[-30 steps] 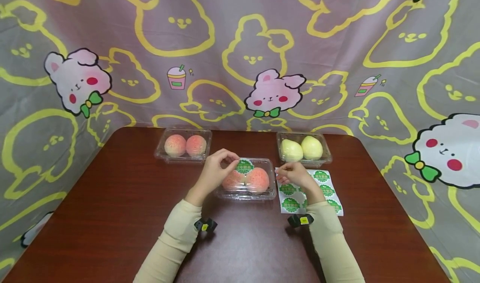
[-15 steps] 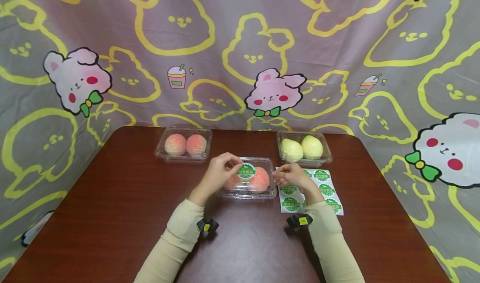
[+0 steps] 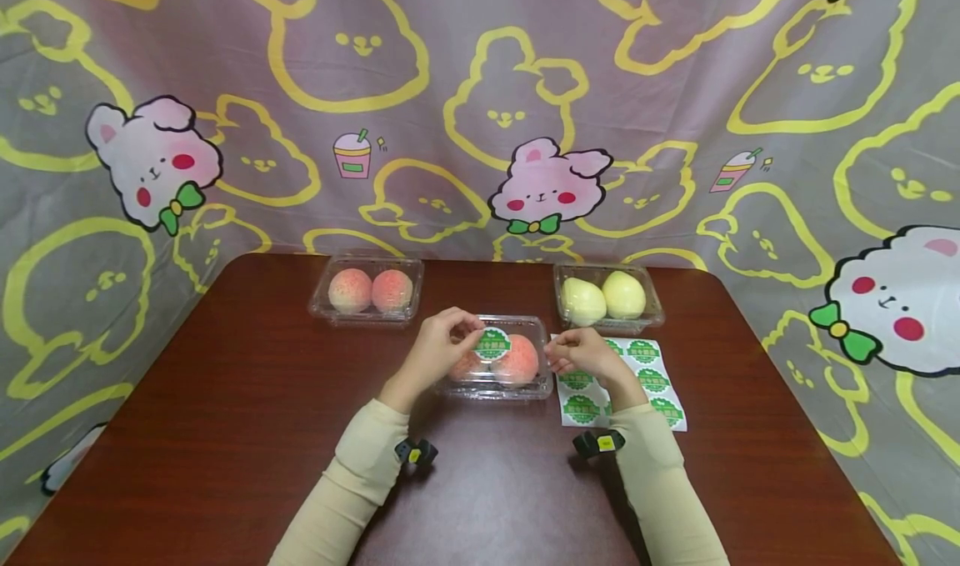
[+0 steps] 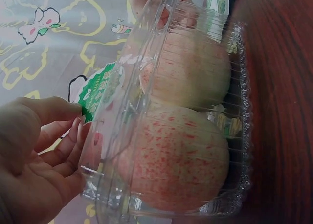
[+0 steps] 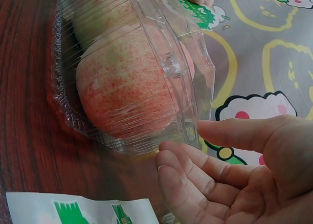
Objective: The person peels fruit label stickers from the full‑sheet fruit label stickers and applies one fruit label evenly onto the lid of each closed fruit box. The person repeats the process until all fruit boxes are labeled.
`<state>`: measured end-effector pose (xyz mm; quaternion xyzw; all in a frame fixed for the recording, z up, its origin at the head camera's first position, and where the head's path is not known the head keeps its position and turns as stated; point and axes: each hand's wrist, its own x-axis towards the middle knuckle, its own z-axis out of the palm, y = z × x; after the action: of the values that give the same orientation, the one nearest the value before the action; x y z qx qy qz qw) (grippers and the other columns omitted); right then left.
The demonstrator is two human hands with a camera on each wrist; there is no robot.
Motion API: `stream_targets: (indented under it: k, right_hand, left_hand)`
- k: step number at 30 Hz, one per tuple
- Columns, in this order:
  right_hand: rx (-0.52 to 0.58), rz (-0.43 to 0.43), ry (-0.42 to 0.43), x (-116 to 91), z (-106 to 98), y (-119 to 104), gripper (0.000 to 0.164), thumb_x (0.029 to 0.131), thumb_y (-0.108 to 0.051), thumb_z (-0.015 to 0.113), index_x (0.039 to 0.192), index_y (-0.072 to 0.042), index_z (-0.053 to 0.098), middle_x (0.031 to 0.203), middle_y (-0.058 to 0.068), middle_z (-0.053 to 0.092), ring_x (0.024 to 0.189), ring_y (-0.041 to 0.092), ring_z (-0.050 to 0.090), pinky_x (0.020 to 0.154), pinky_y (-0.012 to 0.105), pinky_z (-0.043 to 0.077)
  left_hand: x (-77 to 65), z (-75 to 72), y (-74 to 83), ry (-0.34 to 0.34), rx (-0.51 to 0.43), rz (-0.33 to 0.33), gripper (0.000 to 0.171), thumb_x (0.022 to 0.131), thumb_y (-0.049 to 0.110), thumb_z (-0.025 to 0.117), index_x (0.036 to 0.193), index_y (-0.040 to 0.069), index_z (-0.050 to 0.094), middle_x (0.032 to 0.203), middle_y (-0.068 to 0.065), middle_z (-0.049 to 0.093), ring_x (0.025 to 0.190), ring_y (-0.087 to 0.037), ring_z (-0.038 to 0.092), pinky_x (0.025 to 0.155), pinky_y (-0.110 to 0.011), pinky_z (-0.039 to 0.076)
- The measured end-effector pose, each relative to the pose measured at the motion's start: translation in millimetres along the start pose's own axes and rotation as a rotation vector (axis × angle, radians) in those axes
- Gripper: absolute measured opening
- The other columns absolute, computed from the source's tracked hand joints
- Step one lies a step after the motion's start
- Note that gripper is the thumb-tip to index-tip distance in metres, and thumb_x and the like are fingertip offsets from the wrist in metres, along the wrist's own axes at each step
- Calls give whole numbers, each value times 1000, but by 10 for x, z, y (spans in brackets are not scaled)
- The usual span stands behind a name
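Observation:
A clear plastic fruit box (image 3: 531, 393) holding two peaches (image 3: 516, 359) stands in the middle of the table, its lid down. My left hand (image 3: 437, 351) pinches the left edge of a round green-and-white sticker (image 3: 492, 343) between thumb and fingertips, close over the lid. In the left wrist view the sticker (image 4: 100, 89) stands tilted at the lid's top face. At the right end of the box, my right hand (image 3: 588, 354) has its thumb and relaxed fingertips right at the lid's edge and end wall, as the right wrist view shows.
A white sheet of green stickers (image 3: 651, 395) lies right of the box, partly under my right hand. Behind stand another clear box of peaches (image 3: 322, 308) at left and a clear box of yellow-green pears (image 3: 652, 309) at right. A patterned curtain (image 3: 420, 174) hangs behind the table.
My left hand has come slightly right and toward me with the sticker, which now shows whole over the lid. My right hand has shifted slightly left to the box's end.

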<state>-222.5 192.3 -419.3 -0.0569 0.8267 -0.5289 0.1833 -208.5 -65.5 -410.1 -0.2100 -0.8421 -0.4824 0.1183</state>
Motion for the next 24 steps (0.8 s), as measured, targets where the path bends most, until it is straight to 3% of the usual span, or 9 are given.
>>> stream_targets:
  k: [24]
  right_hand:
    - [-16,32,16,-1,9,-21,29,97,-9,52,109,16,60,87,12,71,67,5,64,73,36,60]
  left_hand:
    - [1,38,-15,10,143,48,7,82,1,70,89,2,70,82,-9,64,73,-15,58,65,-20,49]
